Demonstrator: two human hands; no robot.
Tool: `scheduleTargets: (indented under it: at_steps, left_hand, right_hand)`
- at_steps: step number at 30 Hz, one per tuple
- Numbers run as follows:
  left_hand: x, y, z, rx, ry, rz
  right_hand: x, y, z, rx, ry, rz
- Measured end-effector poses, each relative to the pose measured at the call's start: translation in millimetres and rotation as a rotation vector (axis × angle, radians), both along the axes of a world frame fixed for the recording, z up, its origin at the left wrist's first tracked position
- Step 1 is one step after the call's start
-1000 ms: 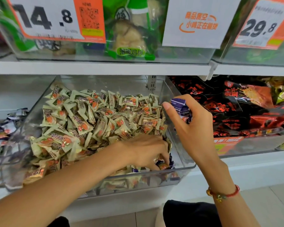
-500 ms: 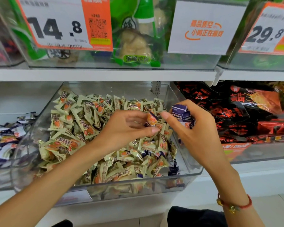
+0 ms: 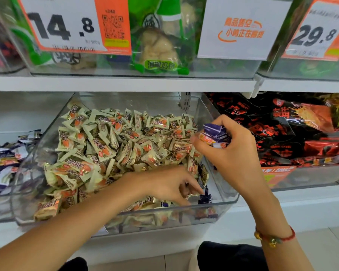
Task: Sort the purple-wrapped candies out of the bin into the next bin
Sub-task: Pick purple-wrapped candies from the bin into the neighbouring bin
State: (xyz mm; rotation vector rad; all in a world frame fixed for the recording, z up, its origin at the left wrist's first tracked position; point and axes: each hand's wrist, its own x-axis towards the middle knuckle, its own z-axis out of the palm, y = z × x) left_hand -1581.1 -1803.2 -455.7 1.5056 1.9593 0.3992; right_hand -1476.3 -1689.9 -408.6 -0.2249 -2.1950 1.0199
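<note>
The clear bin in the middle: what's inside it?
The clear bin holds mostly cream-wrapped candies, with purple-wrapped candies at its front right corner. The pile hides whatever lies deeper.

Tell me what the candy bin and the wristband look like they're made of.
The candy bin looks like clear rigid plastic, glossy: candies show through its walls, and light glints on its rim. The wristband seems a red cord strung with small gold-coloured beads, perhaps metal; too small to tell.

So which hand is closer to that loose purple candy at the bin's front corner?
Left. The left hand has fingertips right beside the purple candy; the right hand is raised above, gripping other candies.
</note>
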Motion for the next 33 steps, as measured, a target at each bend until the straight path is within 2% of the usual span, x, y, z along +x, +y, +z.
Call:
scheduleTargets:
  at_steps: [4, 8, 10, 13, 17, 19, 21, 28, 31, 33]
  left_hand:
    - [10.4, 21.4, -3.6, -0.018, 0.261, -0.183]
    - [6.9, 24.8, -7.9, 0.054, 0.309, -0.186]
    - [2.6, 19.2, -8.2, 0.124, 0.207, -0.086]
    - [-8.1, 1.3, 0.6, 0.222, -0.061, 0.158]
    - [-14.5, -24.6, 23.6, 0.581, -0.299, 0.507]
    - [-12.0, -31.6, 34.0, 0.704, -0.404, 0.600]
    - [-6.8, -33.0, 40.8, 0.756, -0.454, 0.598]
    - [8.4, -27.2, 44.1, 0.881, -0.413, 0.566]
    - [4.6, -27.8, 36.9, 0.847, -0.423, 0.527]
    - [-4.0, -27.9, 26.5, 0.742, -0.389, 0.483]
  right_hand:
    - [-0.2, 3.4, -0.3, -0.043, -0.034, 0.046]
    - [0.5, 5.7, 1.0, -0.053, -0.041, 0.066]
    - [-0.1, 5.1, 1.9, -0.049, -0.040, 0.061]
    - [0.8, 2.8, 3.6, -0.068, -0.048, 0.063]
    - [0.8, -1.0, 4.8, -0.078, -0.055, 0.060]
    - [-0.9, -2.8, 4.5, -0.069, -0.074, 0.044]
    - [-2.2, -3.3, 4.8, -0.067, -0.084, 0.031]
    - [1.4, -1.2, 7.3, -0.070, -0.128, 0.109]
    - [2.3, 0.9, 4.7, -0.092, -0.106, 0.121]
    - [3.1, 3.1, 3.4, -0.091, -0.081, 0.124]
